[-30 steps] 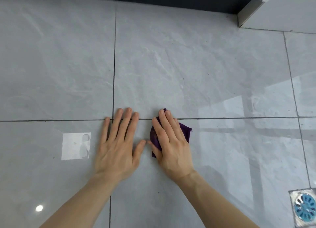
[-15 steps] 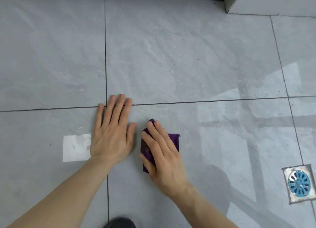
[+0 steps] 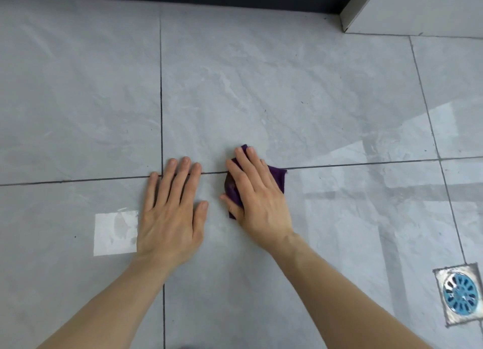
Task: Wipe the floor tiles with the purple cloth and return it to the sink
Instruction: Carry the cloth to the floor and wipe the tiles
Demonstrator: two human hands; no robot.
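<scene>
Shifted up-frame onto grout line (image 3: 366, 163): purple cloth (image 3: 277, 177), pressed beneath flat right grip (image 3: 258, 194); left grip (image 3: 170, 212) flat, empty; wiping unfinished, sink return outstanding.

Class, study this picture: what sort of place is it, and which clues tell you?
Probably a bathroom or similar wet room; a kitchen is possible. Clues: glossy grey floor tiles with dark grout, a floor drain with a blue grate, and the base of a white unit at the far edge.
</scene>
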